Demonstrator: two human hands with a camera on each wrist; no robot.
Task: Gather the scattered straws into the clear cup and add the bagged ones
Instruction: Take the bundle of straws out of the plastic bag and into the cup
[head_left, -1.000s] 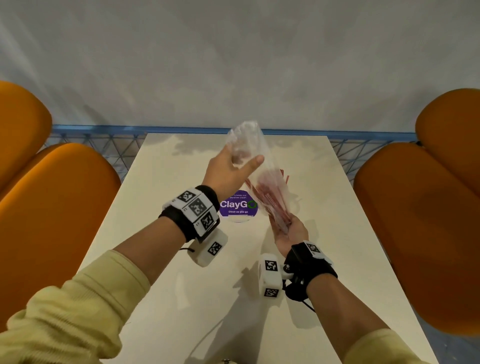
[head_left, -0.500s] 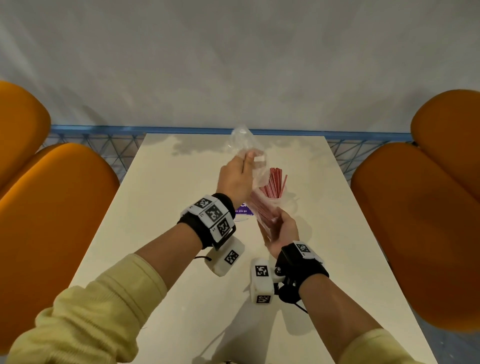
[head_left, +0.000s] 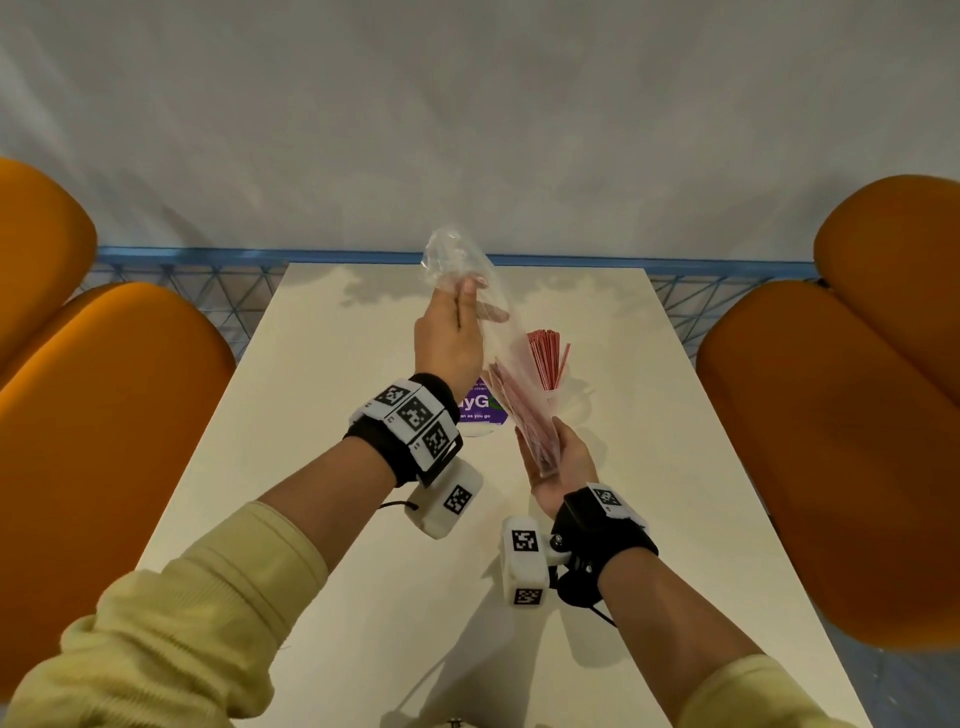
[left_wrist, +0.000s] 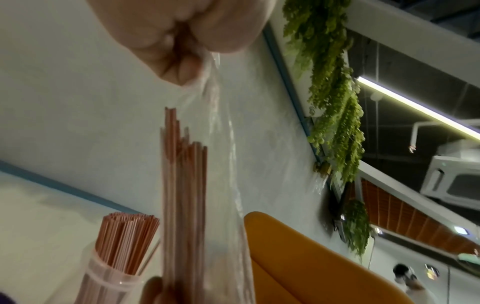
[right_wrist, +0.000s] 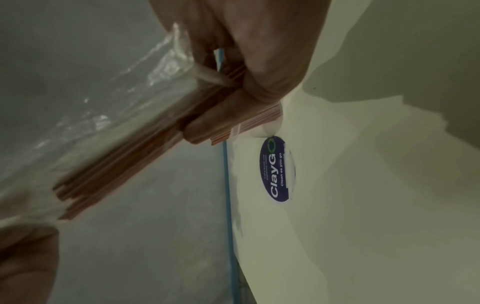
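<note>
A clear plastic bag (head_left: 483, 312) with red straws (head_left: 524, 415) inside is held up slanted over the table. My left hand (head_left: 452, 332) pinches the bag's upper end, also seen in the left wrist view, where the bag (left_wrist: 223, 164) hangs from the fingers (left_wrist: 182, 67). My right hand (head_left: 558, 457) grips the bag's lower end around the straws (right_wrist: 130, 156). The clear cup (head_left: 556, 400) stands just beyond the right hand, packed with upright red straws (head_left: 545, 358). The cup (left_wrist: 109, 281) with its straws (left_wrist: 124, 232) also shows low in the left wrist view.
A purple round sticker (head_left: 480, 408) is on the white table (head_left: 363, 519) beside the cup. Orange seats stand at the left (head_left: 104, 415) and the right (head_left: 831, 441). A blue-edged wall (head_left: 208, 254) bounds the far end.
My left hand has shifted its grip on the bag's top and lifted it slightly. The right hand has stayed on the lower end near the cup.
</note>
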